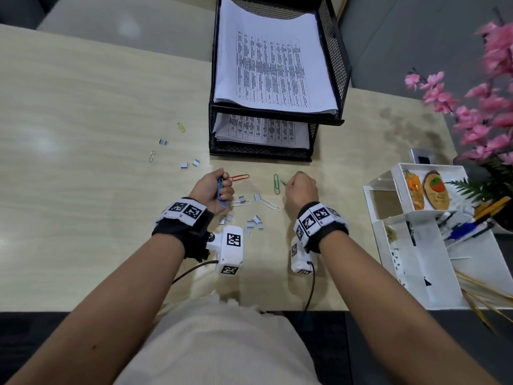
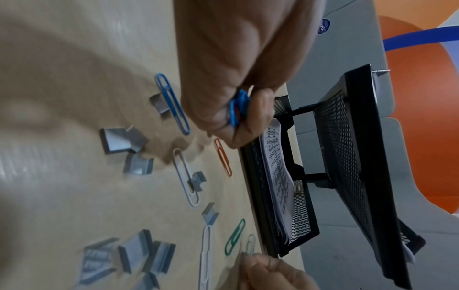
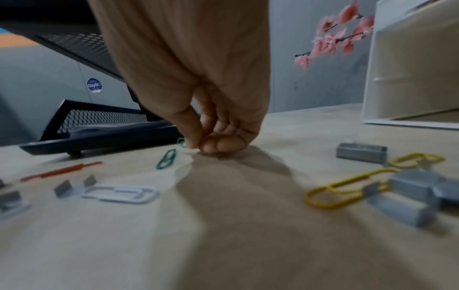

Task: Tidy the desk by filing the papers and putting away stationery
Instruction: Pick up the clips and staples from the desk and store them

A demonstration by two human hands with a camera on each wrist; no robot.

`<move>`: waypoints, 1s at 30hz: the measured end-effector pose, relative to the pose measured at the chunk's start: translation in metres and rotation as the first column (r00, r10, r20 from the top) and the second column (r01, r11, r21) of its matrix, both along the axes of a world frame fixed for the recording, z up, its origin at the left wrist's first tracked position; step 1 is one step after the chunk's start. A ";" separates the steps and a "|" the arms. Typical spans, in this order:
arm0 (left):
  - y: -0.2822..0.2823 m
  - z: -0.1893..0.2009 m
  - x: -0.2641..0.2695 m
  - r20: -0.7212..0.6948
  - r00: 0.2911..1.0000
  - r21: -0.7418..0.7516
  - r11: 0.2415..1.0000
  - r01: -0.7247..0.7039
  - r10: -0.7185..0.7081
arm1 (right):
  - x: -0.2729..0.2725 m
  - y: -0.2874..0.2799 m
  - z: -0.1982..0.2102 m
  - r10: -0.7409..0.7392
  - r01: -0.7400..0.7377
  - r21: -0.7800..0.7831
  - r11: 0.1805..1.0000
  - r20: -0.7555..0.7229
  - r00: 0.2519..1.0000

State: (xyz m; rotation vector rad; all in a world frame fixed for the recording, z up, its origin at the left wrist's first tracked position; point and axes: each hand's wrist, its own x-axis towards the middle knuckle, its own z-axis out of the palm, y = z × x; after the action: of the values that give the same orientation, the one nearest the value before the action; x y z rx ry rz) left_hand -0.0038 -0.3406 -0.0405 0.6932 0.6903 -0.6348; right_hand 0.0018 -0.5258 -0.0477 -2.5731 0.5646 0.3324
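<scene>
Left hand (image 1: pixel 212 190) curled round a bundle of paper clips (image 2: pixel 237 108), likely banking them while gathering more. Right hand (image 1: pixel 301 187) pinching at a small clip (image 2: pixel 250 243) on the worktop (image 1: pixel 83 107), just beside a green clip (image 1: pixel 276 184). Ahead of both, filed papers (image 1: pixel 272 65) in the mesh tray (image 1: pixel 330 51). Print unreadable; round blue sticker (image 3: pixel 94 85) too blurred.

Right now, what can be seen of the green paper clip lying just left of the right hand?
The green paper clip is a large looped clip, its green surface looking coated. It lies flat on the wooden desk, in front of the black mesh tray, long axis pointing roughly toward the tray. Nothing holds it. The right hand pinches a smaller clip just beside it; whether that clip touches it cannot be told. An orange clip lies apart, to its left.
</scene>
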 end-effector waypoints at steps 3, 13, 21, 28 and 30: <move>0.001 -0.001 -0.001 -0.002 0.999 0.032 0.998 -0.051 0.051 | 0.003 0.012 0.004 -0.155 0.146 0.130 0.981 0.064 0.986; 0.006 0.000 -0.007 0.013 0.993 0.030 0.992 -0.121 0.121 | -0.010 0.028 0.001 0.022 -0.024 -0.031 0.999 -0.053 0.998; -0.005 -0.001 -0.016 0.029 1.000 0.021 1.000 -0.013 0.012 | -0.029 0.049 0.034 0.057 -0.162 0.514 0.842 0.214 0.975; 0.007 0.002 -0.021 0.004 0.998 0.029 0.998 0.063 -0.063 | -0.028 0.026 0.018 0.056 -0.087 0.242 0.966 0.131 0.990; 0.016 0.003 -0.020 0.027 0.997 0.034 0.997 0.072 -0.073 | -0.035 0.021 0.004 0.121 -0.125 0.138 0.982 0.041 0.992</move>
State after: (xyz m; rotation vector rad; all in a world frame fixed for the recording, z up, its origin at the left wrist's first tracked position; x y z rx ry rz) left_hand -0.0238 -0.3246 -0.0376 0.7590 0.6528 -0.6804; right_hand -0.0337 -0.5044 -0.0438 -2.4773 0.3578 0.3586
